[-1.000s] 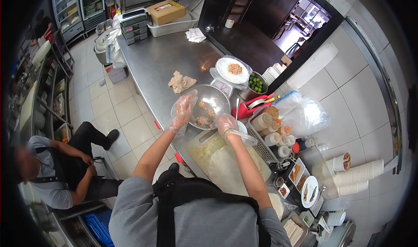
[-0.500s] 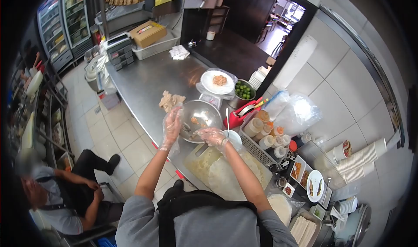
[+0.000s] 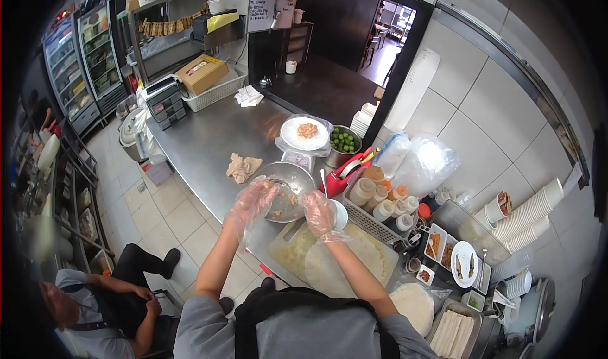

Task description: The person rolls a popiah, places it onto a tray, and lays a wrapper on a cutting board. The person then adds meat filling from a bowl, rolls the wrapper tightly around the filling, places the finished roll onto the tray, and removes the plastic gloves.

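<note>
A shiny metal bowl (image 3: 292, 176) with bits of pinkish filling inside stands on the steel counter. My left hand (image 3: 256, 201), in a clear plastic glove, is over the bowl's left side with curled fingers. Something pinkish shows at its fingertips, too unclear to name. At the right rim, my gloved right hand (image 3: 320, 213) has its fingers bent over the bowl's edge. Just behind, a kitchen scale (image 3: 296, 159) carries a plastic-covered white plate (image 3: 291, 131) with a mound of filling (image 3: 308, 130). In front of the bowl, a thin round wrapper (image 3: 323, 267) lies on a cutting board (image 3: 288, 248).
A crumpled cloth (image 3: 243, 168) lies left of the bowl. To the right are a white bowl (image 3: 340, 214), a pot of green limes (image 3: 344, 142), a red tape dispenser (image 3: 342, 176) and a basket of sauce bottles (image 3: 373, 197). A seated person (image 3: 114, 302) is at lower left.
My left hand has come down and inward over the bowl. My right hand has moved from inside the bowl's near side to its right rim. The camera view has shifted slightly.
</note>
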Demonstrator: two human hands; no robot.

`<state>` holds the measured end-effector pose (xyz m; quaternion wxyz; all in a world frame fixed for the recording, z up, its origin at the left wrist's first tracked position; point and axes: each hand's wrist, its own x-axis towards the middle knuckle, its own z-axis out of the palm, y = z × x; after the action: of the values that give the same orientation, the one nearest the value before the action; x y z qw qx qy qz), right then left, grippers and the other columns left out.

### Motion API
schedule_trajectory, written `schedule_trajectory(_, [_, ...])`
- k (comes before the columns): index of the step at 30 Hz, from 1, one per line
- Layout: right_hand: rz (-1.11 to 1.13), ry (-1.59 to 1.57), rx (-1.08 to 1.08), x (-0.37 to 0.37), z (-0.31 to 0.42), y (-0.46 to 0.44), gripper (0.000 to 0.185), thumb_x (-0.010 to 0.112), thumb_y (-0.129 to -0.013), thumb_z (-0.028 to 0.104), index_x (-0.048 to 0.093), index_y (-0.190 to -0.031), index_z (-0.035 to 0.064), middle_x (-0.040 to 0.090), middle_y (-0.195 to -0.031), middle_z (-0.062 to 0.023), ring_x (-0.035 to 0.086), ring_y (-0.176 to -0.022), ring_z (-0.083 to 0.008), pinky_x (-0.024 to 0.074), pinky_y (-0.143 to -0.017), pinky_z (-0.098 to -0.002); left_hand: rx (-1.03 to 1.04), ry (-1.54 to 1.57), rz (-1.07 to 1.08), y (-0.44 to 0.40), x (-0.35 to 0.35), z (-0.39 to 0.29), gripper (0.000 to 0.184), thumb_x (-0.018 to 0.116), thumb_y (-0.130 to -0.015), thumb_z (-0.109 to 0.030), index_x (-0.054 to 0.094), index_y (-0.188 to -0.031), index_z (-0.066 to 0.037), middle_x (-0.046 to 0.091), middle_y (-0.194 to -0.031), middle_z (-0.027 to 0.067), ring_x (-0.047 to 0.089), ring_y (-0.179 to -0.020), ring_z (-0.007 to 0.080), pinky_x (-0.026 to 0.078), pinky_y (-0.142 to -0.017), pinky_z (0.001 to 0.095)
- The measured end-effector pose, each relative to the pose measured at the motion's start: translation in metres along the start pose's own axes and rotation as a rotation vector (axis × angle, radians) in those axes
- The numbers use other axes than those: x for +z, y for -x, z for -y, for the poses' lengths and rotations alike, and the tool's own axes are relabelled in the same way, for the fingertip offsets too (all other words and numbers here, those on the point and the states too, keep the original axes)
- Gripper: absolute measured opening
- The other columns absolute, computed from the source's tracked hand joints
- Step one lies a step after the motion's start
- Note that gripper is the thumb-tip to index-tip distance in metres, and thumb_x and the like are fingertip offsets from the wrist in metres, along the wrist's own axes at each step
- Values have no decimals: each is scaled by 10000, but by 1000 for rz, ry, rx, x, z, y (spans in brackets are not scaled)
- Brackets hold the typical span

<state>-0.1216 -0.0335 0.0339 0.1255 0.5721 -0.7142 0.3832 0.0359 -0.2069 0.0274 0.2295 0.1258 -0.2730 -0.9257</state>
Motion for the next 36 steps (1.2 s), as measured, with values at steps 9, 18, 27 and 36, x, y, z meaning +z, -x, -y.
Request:
schedule_trajectory(9, [-177, -110, 205, -31, -21, 12, 181, 601, -805, 66, 625, -982, 94, 600, -951, -97, 596, -867, -293, 478, -757, -383, 42, -94, -1, -30, 25, -19, 405, 524, -924, -123, 435, -1289, 29, 566, -1147, 177, 597, -1007, 220, 528, -879, 293])
schedule_trajectory(18, [-40, -137, 290, 0, -22, 30, 151, 595, -829, 99, 628, -975, 75, 598, -946, -122, 584, -888, -299, 455, -790, -393, 128, -276, -293, -151, 109, -60, 259, 570, -901, -177, 552, -1095, -5, 600, -1032, 125, 611, -848, 225, 532, -765, 351])
schedule_trajectory(27, [126, -118, 295, 11, -14, 34, 189, 565, -815, 118, 613, -992, 75, 595, -914, -153, 585, -871, -349, 462, -750, -444, 112, -299, -397, -251, 58, -67, 526, 663, -829, -326, 504, -1259, -69, 481, -1301, 166, 526, -1072, 278, 454, -878, 401])
schedule_trajectory(36, [435, 37, 334, 22, -4, 14, 193, 543, -824, 184, 649, -936, 68, 625, -1002, -198, 601, -934, -369, 477, -793, -473, 243, -144, -94, -141, 149, -70, 602, 501, -910, -328, 282, -1435, -129, 131, -1531, 122, 104, -1419, 246, 198, -1114, 446])
